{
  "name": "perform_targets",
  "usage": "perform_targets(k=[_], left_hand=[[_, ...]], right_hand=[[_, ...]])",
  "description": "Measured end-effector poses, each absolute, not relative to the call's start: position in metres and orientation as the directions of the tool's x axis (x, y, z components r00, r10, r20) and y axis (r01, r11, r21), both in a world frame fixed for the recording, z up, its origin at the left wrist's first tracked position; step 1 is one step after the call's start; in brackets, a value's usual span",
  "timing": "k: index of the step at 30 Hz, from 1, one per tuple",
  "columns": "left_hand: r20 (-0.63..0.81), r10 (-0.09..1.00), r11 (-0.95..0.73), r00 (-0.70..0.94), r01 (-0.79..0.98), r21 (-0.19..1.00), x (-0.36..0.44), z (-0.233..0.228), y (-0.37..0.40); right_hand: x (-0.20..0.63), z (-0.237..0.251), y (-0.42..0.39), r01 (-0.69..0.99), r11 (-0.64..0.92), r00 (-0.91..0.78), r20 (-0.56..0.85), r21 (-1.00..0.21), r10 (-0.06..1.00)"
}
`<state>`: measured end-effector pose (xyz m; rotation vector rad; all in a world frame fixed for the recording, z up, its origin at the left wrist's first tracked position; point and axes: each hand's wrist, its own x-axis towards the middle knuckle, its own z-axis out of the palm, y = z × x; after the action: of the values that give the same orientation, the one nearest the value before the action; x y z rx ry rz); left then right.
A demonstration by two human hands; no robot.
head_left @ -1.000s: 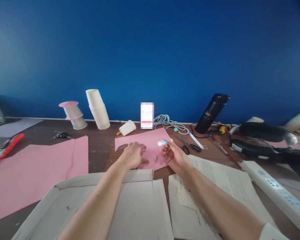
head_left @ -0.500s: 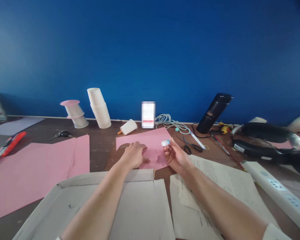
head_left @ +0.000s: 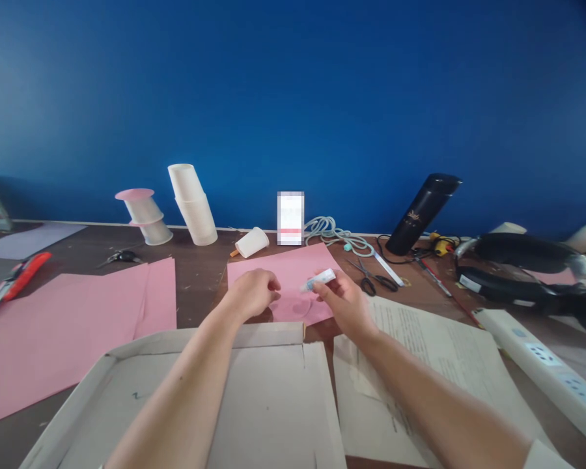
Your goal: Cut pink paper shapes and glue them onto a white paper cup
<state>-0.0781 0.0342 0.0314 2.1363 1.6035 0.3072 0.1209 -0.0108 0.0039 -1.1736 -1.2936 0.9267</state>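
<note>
My right hand point(head_left: 349, 303) grips a small white and light-blue tube point(head_left: 321, 280) between thumb and fingers, tilted above a pink sheet of paper point(head_left: 254, 267). A faint curved outline shows on the sheet below the tube; whether it is a drawn line or a cut edge, I cannot tell. Over the left part of the sheet hovers my left hand point(head_left: 254, 294), its fingers loosely curled with a gap to the thumb and nothing seen in them. A white paper cup point(head_left: 252, 242) lies on its side behind the sheet.
Scissors point(head_left: 371, 277), a cable point(head_left: 342, 234) and a black bottle point(head_left: 422, 215) are at the right. Stacked paper cups point(head_left: 195, 208) and a two-cup piece with pink discs point(head_left: 144, 215) stand left. A shallow cardboard box point(head_left: 273, 404) and power strip point(head_left: 542, 371) lie nearer.
My right hand has turned the tube so its side now faces me. My left hand has shifted slightly left, its fingers more curled. The view has tilted a little.
</note>
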Motion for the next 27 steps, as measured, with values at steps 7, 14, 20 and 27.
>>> perform_targets(k=[7,14,20,27], left_hand=[[-0.146,0.926,-0.261,0.347,0.871,0.415,-0.074,0.031,0.031],[-0.150,0.932,-0.266,0.331,0.902,0.339,-0.073,0.028,0.030],[-0.041,0.901,-0.405,0.431,0.873,0.272,-0.069,0.033,0.025],[-0.071,0.878,-0.451,0.474,0.867,0.213,-0.066,0.036,0.023]], right_hand=[[0.110,0.005,-0.019,0.411,0.327,-0.030,0.346,-0.851,0.938],[0.110,0.001,-0.016,0.536,0.393,-0.094,0.410,-0.747,0.907],[0.111,0.000,-0.015,0.497,0.364,-0.006,0.416,-0.788,0.909],[0.119,0.009,-0.013,0.239,0.234,0.146,0.273,-0.942,0.951]])
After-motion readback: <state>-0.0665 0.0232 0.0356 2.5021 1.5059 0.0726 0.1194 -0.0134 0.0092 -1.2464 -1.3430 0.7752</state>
